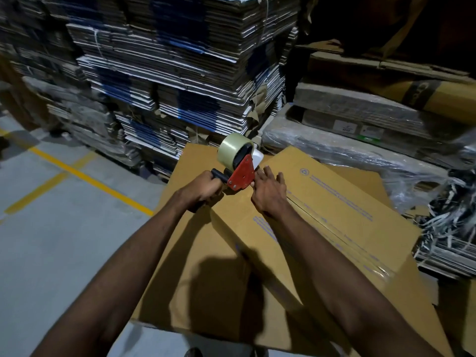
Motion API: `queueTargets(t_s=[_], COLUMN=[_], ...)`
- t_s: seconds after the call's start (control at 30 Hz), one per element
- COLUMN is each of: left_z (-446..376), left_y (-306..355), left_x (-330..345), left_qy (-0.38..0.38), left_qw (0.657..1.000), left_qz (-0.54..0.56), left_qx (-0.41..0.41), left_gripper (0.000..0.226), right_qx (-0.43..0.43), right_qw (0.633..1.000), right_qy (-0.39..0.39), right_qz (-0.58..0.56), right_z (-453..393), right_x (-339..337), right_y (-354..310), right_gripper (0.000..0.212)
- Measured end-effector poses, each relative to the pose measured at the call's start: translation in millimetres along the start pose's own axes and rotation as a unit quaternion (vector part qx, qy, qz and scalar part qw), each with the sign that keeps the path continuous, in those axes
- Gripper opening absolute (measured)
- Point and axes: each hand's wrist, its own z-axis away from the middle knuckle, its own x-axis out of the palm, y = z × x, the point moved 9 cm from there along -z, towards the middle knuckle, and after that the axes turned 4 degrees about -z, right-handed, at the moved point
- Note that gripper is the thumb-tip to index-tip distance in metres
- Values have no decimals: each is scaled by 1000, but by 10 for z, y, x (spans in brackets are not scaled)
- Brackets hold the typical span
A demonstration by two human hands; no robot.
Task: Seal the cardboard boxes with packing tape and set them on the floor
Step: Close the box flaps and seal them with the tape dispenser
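Observation:
A brown cardboard box (334,207) with blue print lies in front of me, its top flaps closed along a centre seam. It rests on a flat sheet of cardboard (195,266). My left hand (203,189) grips the black handle of a red tape dispenser (240,173) that carries a roll of clear packing tape (231,149). The dispenser's mouth sits at the far left end of the box top. My right hand (270,191) lies flat on the box top beside the dispenser, fingers straight, fingertips at the tape's edge.
A tall pallet stack of flattened cartons (167,73) stands behind the box. Plastic-wrapped bundles of flat cardboard (360,140) lie at the right, with loose strapping (450,215) beside them. Grey concrete floor (51,253) with yellow lines (85,176) spreads to the left.

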Motion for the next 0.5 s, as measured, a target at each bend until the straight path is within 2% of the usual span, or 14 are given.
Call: queueTargets(t_s=[0.1,0.2,0.37,0.5], left_z=[1,48,196,390], left_y=[-38,-95,-303,-641], left_x=[-1,-30,-220,-361], left_qy=[-25,-49,-56,-53], left_qw=[1000,999,998,998], left_qz=[7,5,-22,-6], left_qx=[10,16,31,32], left_gripper=[25,23,18,20], right_qx=[21,41,74,99], right_qw=[999,998,996,994], right_qy=[-21,-19,-35,-31], right_qz=[36,39,41,16], right_z=[43,126,133,148], right_x=[-54,-96,-88,-78], right_y=[-60,-123,-187,-246], right_gripper=[62,59,52,60])
